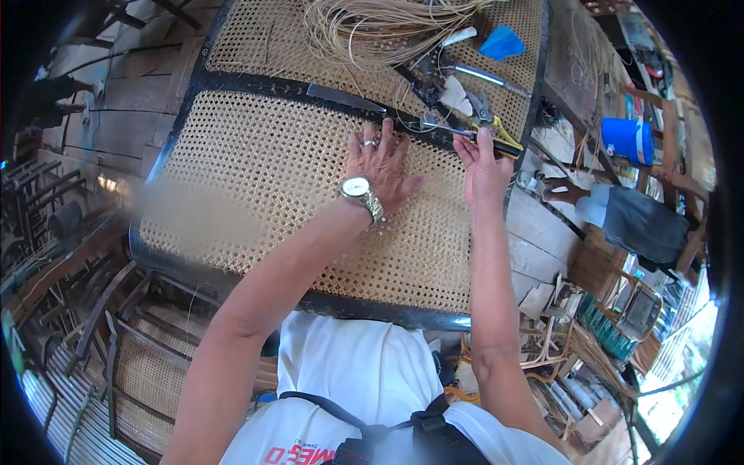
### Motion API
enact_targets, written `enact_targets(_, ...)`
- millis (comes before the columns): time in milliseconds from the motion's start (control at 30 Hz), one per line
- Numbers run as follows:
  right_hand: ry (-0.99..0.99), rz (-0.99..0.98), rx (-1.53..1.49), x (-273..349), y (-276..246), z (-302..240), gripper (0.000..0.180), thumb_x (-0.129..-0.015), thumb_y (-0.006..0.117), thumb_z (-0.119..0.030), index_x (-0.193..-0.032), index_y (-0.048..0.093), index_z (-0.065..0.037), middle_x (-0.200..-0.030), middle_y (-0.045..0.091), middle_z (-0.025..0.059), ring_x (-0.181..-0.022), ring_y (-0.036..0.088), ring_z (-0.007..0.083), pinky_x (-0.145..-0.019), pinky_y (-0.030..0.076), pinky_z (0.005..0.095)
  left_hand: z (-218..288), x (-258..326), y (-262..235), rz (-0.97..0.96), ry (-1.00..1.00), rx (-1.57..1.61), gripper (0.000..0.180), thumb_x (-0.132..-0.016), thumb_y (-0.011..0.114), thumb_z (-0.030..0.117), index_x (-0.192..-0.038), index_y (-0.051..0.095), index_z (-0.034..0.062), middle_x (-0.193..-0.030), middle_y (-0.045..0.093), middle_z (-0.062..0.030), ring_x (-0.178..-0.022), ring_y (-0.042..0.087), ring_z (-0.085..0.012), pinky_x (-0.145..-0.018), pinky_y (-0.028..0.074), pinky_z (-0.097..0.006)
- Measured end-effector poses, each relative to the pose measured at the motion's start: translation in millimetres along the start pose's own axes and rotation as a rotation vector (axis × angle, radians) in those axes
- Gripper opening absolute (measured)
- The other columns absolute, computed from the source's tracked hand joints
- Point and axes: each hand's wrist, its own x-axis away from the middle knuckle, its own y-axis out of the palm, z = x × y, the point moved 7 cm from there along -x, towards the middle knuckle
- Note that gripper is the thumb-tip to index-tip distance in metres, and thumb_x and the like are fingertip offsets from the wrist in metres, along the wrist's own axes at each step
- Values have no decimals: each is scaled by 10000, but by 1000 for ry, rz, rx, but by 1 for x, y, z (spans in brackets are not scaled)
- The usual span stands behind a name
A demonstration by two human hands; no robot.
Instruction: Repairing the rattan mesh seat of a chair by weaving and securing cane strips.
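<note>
My left hand [381, 161] lies flat and splayed, grasping nothing, on one black-framed cane panel [256, 155] before me; my right hand [484, 172] grips one thin metal-shafted tool [449, 129], its tip near the dark crossbar [260, 83]. One flat blade [341, 98] rests along that bar. One cane coil [380, 27] and one blue piece [502, 43] lie beyond. Open weave runs leftward to the panel's curved edge.

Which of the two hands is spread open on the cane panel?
The left hand, wearing the wristwatch; it is spread open, whereas the right hand grips a slim metal-shafted tool.
</note>
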Motion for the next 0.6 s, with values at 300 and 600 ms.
enact_targets(300, 233, -103, 12, -17, -1, 49, 223, -976, 666, -169, -1035, 590, 32, -925, 684, 143, -797, 712, 238, -754, 623, 373, 1, 0, -8, 28, -10, -6, 756, -909, 488, 682, -1471, 496, 176, -1604, 293, -203, -1453, 254, -426, -1164, 190, -601)
enact_targets(600, 56, -224, 312, -14, 19, 23, 222, -979, 657, -165, -1002, 603, 50, -895, 685, 124, -733, 708, 180, -679, 618, 287, 4, -2, -14, 42, -34, 49, 747, -877, 593, 631, -1443, 515, 150, -1579, 326, -204, -1441, 276, -433, -1161, 186, -612)
